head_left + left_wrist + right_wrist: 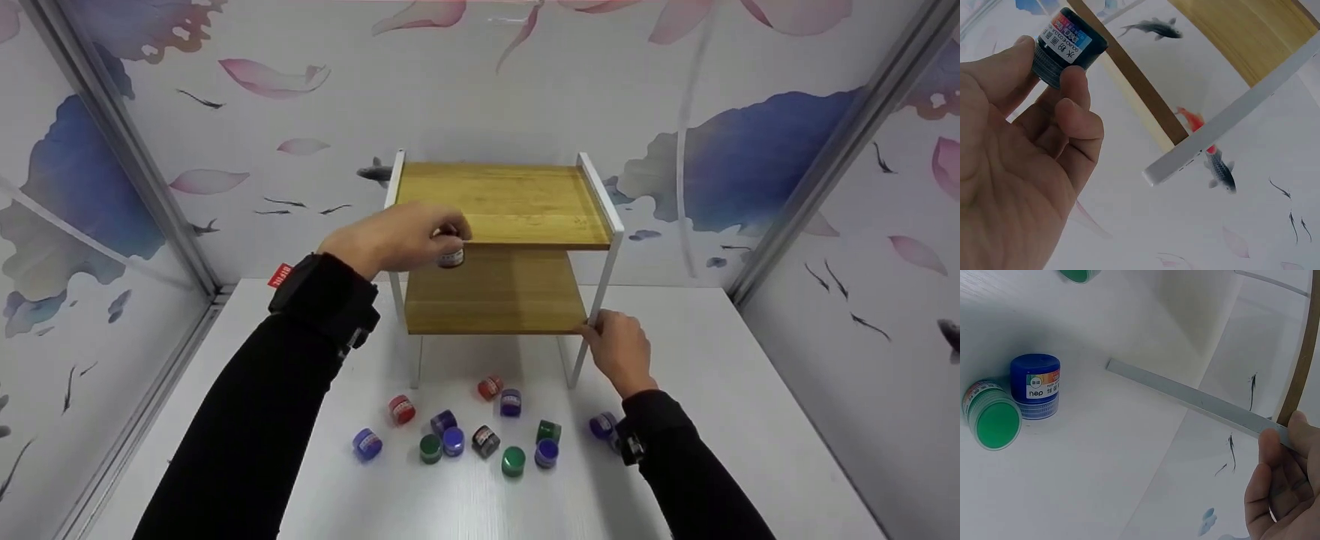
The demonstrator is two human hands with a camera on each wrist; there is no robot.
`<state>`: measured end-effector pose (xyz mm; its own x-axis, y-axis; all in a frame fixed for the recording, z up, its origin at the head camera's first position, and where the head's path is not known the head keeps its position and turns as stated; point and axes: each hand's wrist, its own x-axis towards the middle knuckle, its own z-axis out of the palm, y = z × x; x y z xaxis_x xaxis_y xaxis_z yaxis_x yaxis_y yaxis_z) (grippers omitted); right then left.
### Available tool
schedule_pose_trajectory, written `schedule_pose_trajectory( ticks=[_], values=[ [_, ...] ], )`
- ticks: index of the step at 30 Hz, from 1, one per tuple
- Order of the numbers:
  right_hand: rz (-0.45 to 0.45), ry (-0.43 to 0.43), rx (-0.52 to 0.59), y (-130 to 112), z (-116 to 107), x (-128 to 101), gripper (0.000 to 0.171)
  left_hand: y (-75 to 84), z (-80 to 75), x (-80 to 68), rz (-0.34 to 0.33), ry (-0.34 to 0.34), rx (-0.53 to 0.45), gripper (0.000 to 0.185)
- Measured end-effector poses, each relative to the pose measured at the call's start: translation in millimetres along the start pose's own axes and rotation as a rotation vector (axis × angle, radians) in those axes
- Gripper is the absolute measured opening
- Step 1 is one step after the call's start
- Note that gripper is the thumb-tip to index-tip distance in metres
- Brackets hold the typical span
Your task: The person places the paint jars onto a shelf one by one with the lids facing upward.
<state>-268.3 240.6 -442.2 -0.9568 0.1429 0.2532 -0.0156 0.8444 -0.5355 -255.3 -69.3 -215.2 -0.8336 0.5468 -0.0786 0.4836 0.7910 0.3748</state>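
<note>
My left hand pinches a small dark gouache paint jar between thumb and fingers; its printed label faces the left wrist camera. In the head view this jar sits partly behind the fingers, by the front left of the two-tier shelf's upper wooden board. Down at the lower board's right front corner, my right hand grips the shelf's white leg between thumb and fingers. The lower wooden board bears nothing that I can see.
Several paint jars lie scattered on the white table before the shelf, among them a red jar, a green jar and a dark jar. Near my right wrist is a blue jar. Patterned walls stand behind and at both sides.
</note>
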Motion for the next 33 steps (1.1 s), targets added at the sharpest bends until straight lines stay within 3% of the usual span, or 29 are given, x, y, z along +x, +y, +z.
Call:
schedule_pose_trajectory(
  ticks=[11, 18, 33],
  values=[
    [0.008, -0.009, 0.008, -0.9, 0.1, -0.1, 0.019, -17.1, -11.1, 12.1, -0.041, 0.133, 0.065, 0.030],
    [0.002, 0.018, 0.010, -0.9, -0.3, -2.3, 0.020, -28.9, -11.4, 21.1, -0.101, 0.163, 0.053, 0.032],
    [0.013, 0.023, 0.016, -2.1, -0.4, -2.6, 0.019, -51.8, -7.5, 32.6, -0.139, 0.249, 0.089, 0.033]
  ],
)
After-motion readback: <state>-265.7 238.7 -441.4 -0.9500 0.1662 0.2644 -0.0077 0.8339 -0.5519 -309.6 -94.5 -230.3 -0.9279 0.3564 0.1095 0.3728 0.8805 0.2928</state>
